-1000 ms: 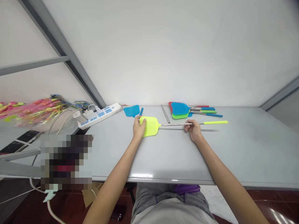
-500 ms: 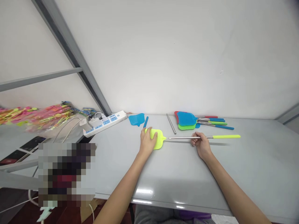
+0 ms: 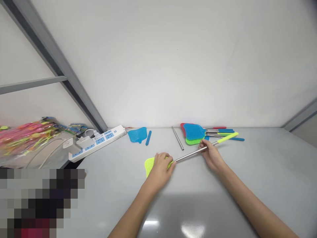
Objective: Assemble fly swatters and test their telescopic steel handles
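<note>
My left hand [image 3: 162,168] is closed around the neck of a yellow fly swatter [image 3: 149,164], covering much of its perforated head. The swatter's metal rod slants up to the right, and its yellow grip [image 3: 228,137] points away from me. My right hand [image 3: 211,152] pinches the rod just below that grip. Behind my right hand lies a pile of fly swatters [image 3: 194,131] with blue, green and red heads. Farther left rest a loose blue swatter head [image 3: 137,135], a blue grip piece [image 3: 148,138] and a bare metal rod [image 3: 177,138].
A white power strip [image 3: 99,142] with plugs and cables lies along the table's left side. Bags of pink and yellow items [image 3: 29,140] sit beyond it. A grey metal frame [image 3: 74,89] rises at the left, and a white wall [image 3: 158,66] stands behind the grey table [image 3: 260,172].
My left hand has shifted from the swatter's head to its neck. My right hand has moved along the rod towards the grip, the grip end has swung away from me, and the rod looks shorter.
</note>
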Tool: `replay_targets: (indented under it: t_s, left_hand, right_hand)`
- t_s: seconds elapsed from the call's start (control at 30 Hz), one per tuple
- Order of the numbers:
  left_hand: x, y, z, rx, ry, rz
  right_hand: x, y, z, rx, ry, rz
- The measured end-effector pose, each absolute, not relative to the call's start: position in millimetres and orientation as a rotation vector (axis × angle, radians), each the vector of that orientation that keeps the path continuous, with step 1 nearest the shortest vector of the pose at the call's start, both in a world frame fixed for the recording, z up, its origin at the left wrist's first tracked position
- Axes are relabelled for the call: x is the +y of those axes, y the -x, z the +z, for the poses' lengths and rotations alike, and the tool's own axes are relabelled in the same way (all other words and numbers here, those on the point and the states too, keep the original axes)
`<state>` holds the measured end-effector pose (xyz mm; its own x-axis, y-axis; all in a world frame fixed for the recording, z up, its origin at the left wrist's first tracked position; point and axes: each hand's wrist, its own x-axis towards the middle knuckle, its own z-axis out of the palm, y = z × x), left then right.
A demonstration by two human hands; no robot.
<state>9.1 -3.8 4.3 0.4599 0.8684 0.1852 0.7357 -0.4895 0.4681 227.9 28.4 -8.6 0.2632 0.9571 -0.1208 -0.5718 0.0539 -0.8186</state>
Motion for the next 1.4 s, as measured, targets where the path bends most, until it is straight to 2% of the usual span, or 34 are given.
replay_targets:
  t_s: [0.13,0.23,0.37,0.73,1.4]
  left_hand:
    - [-9.5,-14.9,10.8,1.325,-2.394,0.476]
    - [-19.3,-23.8,10.2,1.235,-2.384,0.423]
    - [-36.3,-41.2,3.4,1.269,-2.419,0.467]
    - [-54.2,-61.5,-2.3,1.511,-2.198,0.511]
    - [-47.5,-55.0,5.4,1.481,-1.962,0.553]
  right_hand:
    - [51.8,-240.9,10.2,-0.279,0.778,1.366]
    - [63.9,-249.2,26.4,-0.205,0.741,1.525]
    - [70.7,-246.0,38.7,-0.21,0.668,1.563]
    - [71.6,-236.6,25.5,-0.279,0.605,1.598]
    - [65.1,-225.2,29.3,-0.352,0.472,1.62]
